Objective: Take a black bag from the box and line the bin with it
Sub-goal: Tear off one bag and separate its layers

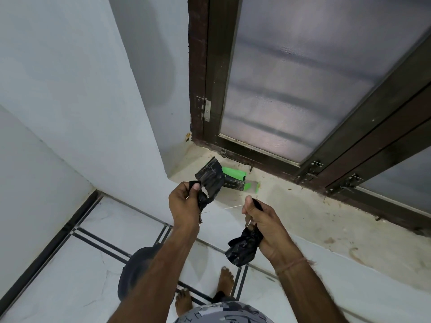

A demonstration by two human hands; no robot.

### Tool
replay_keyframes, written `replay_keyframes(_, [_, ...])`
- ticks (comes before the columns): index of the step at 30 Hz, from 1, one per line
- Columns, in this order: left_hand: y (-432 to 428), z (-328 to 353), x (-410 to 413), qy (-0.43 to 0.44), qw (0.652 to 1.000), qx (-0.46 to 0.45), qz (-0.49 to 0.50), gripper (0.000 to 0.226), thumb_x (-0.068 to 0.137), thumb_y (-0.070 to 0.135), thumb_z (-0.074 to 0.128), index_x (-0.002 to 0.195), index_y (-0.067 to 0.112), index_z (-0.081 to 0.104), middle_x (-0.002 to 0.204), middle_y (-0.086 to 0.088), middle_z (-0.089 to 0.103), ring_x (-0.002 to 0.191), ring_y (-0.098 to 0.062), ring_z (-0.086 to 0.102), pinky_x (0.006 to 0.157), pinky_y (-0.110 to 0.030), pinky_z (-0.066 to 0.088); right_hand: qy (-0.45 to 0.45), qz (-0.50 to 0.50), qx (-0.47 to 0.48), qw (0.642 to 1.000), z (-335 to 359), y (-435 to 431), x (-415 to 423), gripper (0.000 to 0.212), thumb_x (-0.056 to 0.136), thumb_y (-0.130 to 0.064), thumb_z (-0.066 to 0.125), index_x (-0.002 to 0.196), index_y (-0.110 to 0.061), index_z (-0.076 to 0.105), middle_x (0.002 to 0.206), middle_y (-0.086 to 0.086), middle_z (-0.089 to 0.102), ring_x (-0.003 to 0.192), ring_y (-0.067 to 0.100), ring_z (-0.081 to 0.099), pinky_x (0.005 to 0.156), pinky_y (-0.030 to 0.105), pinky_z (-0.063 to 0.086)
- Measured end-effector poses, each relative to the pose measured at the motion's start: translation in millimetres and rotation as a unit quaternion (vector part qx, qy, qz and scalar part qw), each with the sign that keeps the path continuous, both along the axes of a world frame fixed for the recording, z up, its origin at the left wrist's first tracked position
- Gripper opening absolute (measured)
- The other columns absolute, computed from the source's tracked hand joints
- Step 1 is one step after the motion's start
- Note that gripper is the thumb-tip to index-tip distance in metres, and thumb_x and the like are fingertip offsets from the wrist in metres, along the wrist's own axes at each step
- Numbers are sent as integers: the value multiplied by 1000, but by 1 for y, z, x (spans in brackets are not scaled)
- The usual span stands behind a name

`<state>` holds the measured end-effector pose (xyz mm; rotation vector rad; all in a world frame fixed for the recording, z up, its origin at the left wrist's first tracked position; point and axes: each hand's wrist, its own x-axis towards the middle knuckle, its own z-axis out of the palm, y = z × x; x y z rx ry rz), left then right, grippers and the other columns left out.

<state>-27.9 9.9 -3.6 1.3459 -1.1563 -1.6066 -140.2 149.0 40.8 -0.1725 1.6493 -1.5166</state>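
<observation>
Black bag (242,249): crumpled, glossy, hanging below your fist.
Right hand (261,227): your fingers clenched round it.
Left hand (184,206): your thumb and fingers pinch the black roll (210,180).

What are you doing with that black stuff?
A person stands at a window ledge holding black bin bags. The left hand pinches a flat black wad; the right hand grips a crumpled black bag. The green-and-black box lies on the ledge. The dark bin stands on the floor below, and neither piece is in it yet.
</observation>
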Motion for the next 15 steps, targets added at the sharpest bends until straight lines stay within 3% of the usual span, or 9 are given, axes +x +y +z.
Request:
replay_keyframes(4, [-2,2,2,1,1000,3,11,17,102,11,62,90,2,69,55,7,60,45,-18,46,38,-24,37,-47,-10,6,999,-3,3,1,38,85,-43,69,66,-13,60,58,-1,42,51,11,38,57,26,33])
replay_keyframes(7, [-24,-16,36,-13,997,7,80,21,100,10,63,80,12,70,60,3,61,58,-20,51,53,-30,45,-102,-150,-34,983,3,30,-48,27,100,-29,63,76,-17,60,62,-4,47,49,7,42,46,19,40])
replay_keyframes(9, [-26,-13,41,-33,997,-7,76,25,100,12,63,76,14,67,61,3,60,61,-19,51,60,-32,46,-112,-185,-85,973,14,40,-76,28,103,-29,57,77,-20,54,55,-8,40,41,3,35,38,16,34])
replay_keyframes(13, [-11,4,12,-78,993,-63,-57,22,100,19,65,79,15,68,66,7,65,65,-10,56,62,-27,45,14,-7,6,1000,17,14,-38,50,99,-54,55,64,-20,45,52,-4,31,47,12,29,51,28,28])
replay_keyframes(15, [-19,16,9,-84,988,-86,-100,22,99,24,68,79,16,70,65,9,68,63,-9,58,62,-27,45,68,41,-3,997,19,12,-22,49,100,-50,56,68,-13,55,57,-1,31,53,13,27,57,31,25])
